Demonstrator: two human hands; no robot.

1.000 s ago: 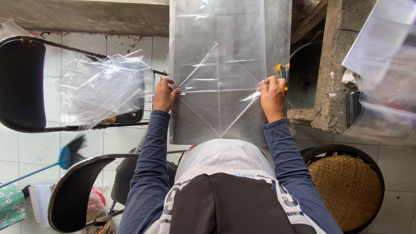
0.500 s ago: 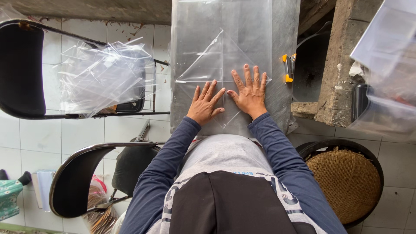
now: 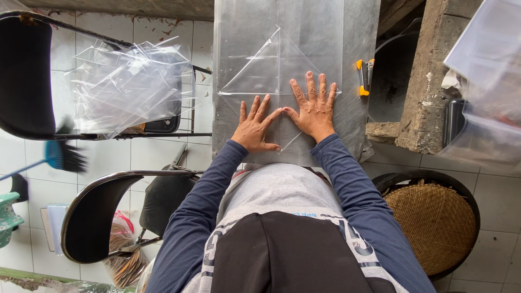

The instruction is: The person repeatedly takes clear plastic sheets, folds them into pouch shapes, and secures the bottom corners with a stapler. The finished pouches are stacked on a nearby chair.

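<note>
A clear plastic sheet folded into a triangle lies on a grey metal table. My left hand presses flat on the sheet's lower left part, fingers spread. My right hand lies flat beside it, fingers spread along the triangle's bottom edge; the thumbs nearly touch. Neither hand grips anything. A small orange-handled cutter rests on the table to the right of my right hand.
A pile of clear plastic sheets sits on a black chair at left. A second black chair stands nearer. A blue broom is at left, a woven basket at right, a concrete block beyond it.
My hands came in from the sheet's outer edges to its middle and now press flat side by side. The sheet went from spread open to a folded triangle.
</note>
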